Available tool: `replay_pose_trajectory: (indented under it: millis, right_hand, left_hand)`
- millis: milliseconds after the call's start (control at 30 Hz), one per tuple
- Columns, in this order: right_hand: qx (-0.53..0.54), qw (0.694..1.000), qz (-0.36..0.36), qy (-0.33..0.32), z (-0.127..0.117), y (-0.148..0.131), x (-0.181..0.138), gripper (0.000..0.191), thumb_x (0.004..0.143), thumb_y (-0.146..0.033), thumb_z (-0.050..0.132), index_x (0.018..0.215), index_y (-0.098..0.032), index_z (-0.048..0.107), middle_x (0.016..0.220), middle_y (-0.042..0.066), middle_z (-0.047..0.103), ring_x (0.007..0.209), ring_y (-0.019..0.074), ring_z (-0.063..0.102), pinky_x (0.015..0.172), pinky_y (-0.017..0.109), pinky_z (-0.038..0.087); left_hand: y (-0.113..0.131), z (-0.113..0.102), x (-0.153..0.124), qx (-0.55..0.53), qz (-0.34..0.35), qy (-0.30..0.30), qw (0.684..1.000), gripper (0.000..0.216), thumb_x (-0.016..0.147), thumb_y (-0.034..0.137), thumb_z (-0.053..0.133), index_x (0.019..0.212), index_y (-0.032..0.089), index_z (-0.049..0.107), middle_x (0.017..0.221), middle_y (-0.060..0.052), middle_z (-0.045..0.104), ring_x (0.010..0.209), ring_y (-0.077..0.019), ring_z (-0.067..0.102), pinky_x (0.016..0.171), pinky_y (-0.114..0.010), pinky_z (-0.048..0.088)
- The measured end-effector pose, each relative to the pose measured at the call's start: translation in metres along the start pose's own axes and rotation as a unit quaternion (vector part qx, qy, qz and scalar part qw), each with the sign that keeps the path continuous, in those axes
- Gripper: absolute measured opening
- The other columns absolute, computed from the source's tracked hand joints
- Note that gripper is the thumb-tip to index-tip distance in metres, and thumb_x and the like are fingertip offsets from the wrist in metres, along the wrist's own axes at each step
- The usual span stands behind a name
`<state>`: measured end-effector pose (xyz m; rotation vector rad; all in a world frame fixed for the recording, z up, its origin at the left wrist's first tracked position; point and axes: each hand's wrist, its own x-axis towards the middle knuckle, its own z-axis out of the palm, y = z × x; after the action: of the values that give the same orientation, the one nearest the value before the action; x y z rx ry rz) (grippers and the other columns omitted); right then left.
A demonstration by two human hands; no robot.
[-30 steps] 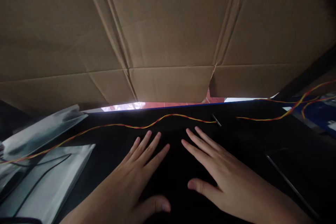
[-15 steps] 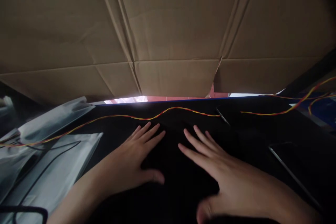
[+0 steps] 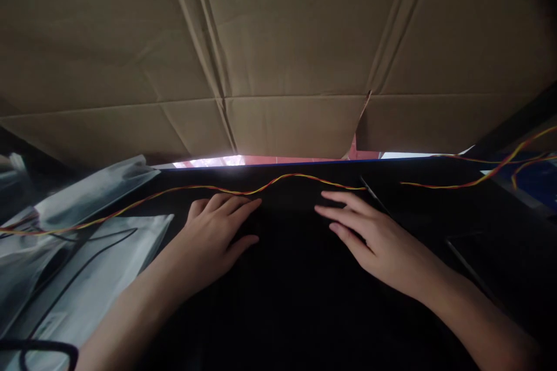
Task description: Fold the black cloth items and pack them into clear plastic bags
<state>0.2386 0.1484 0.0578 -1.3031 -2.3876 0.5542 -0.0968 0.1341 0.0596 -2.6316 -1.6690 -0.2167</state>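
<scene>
My left hand (image 3: 213, 231) lies palm down over a black surface (image 3: 278, 313), its index finger and thumb apart and the other fingers curled. It holds nothing that I can see. Across from it, my right hand (image 3: 369, 232) is open with its fingers spread, also empty. Just beyond both hands runs a twisted red and yellow wire (image 3: 296, 175). The left fingertips are close below it; whether they touch it I cannot tell. Past my right hand, a dark flat object with a thin pale edge (image 3: 373, 191) covers part of the wire's line.
Brown cardboard (image 3: 296, 40) leans over the far side. At left lie a clear plastic bag (image 3: 96, 191), a pale zip pouch (image 3: 104, 278) and a black cable (image 3: 72, 275). Another dark flat object with a shiny edge (image 3: 472, 269) lies near my right forearm.
My left fingers have curled and moved slightly left and away from me. My right hand has moved forward and turned, its thumb now drawn in toward the fingers.
</scene>
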Motion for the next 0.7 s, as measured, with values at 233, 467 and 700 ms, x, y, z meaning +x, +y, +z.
replay_pose_trajectory:
  millis: [233, 467, 700]
  right_hand:
    - [-0.026, 0.999, -0.025, 0.038, 0.016, 0.006, 0.011, 0.029, 0.107, -0.021, 0.061, 0.133, -0.026, 0.071, 0.126, 0.006, 0.073, 0.120, 0.0267, 0.069, 0.106, 0.048, 0.059]
    - [-0.037, 0.994, -0.087, 0.062, -0.013, -0.010, -0.005, 0.019, 0.093, -0.009, 0.071, 0.095, -0.026, 0.064, 0.110, 0.002, 0.065, 0.106, 0.0230, 0.063, 0.090, 0.039, 0.055]
    - [0.025, 0.982, 0.013, -0.185, -0.033, -0.019, -0.010, 0.018, 0.097, -0.053, 0.079, 0.097, -0.035, 0.080, 0.109, -0.003, 0.072, 0.101, 0.0207, 0.070, 0.087, 0.035, 0.055]
  left_hand:
    - [0.006, -0.005, 0.006, -0.013, 0.016, 0.027, 0.999, 0.035, 0.102, 0.017, 0.051, 0.127, 0.032, 0.071, 0.133, -0.005, 0.076, 0.128, -0.0367, 0.066, 0.101, -0.059, 0.046]
    - [0.014, -0.042, -0.005, -0.109, 0.100, -0.001, 0.989, 0.025, 0.093, 0.014, 0.053, 0.102, 0.029, 0.072, 0.099, 0.001, 0.074, 0.093, -0.0219, 0.070, 0.088, -0.038, 0.050]
    - [0.022, -0.045, -0.017, -0.219, 0.018, -0.210, 0.953, 0.017, 0.093, 0.029, 0.069, 0.106, 0.037, 0.076, 0.100, 0.005, 0.079, 0.086, -0.0165, 0.074, 0.073, -0.026, 0.053]
